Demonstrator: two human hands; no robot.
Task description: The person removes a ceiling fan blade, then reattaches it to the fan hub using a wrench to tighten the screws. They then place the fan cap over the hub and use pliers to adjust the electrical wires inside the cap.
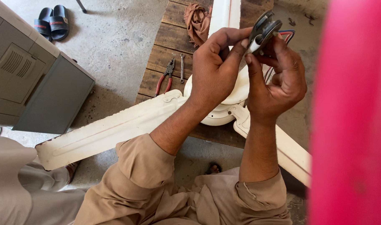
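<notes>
While both hands (240,66) pinch the small, stiff metal clamp (263,31) above the fan (223,112), its thin wires (287,36) look fragile.

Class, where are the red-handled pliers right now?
The red-handled pliers lie on the wooden bench, beside a small spanner, left of both hands.

The ceiling fan (217,114) and its blades are cream-white, the long blade (111,131) toward eight o'clock showing rusty brown at its tip, while the small clamp (263,30) held at one o'clock is dark grey metal with red, blue and black wires (287,35) behind it. The plank table (165,46) is weathered brown, carrying red-handled pliers (165,77), a silvery spanner (182,66) and a tan rag (197,21). At ten o'clock stand a grey cabinet (36,79) and black sandals (52,21); a vivid pink surface (353,125) fills three o'clock, and the sleeves (144,179) are khaki.
</notes>
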